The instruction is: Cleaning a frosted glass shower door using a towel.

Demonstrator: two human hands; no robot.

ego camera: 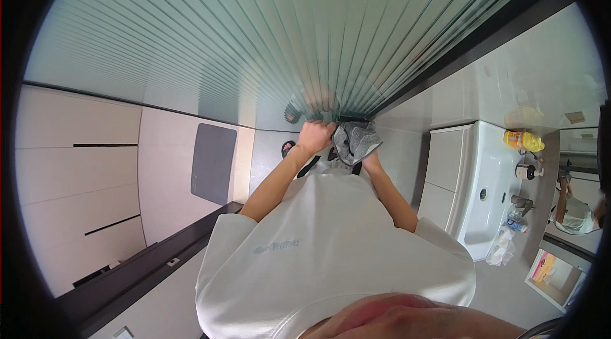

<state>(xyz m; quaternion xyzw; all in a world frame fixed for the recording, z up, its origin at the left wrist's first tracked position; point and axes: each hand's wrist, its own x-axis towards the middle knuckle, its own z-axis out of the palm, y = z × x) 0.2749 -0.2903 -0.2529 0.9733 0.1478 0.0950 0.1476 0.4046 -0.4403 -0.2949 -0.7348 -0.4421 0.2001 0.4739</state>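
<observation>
A fluted glass door panel [248,29] with a dark frame stands right in front of me. My left hand [316,137] is at the glass with its fingers curled; whether they grip anything is hidden. Just right of it, a grey cleaning cloth [357,142] is bunched up by the door's dark frame edge [458,55]. My right hand [370,160] holds this cloth from beneath, and the fabric hides most of the fingers. A faint reflection of the left hand shows in the glass.
At right, a white washbasin [491,186] carries a yellow bottle [523,140], a dark pump bottle [527,171] and a faucet [522,203]. A mirror [575,196] hangs beyond. Left lie a grey mat [214,163], light cabinets [81,172] and a dark door frame [157,255].
</observation>
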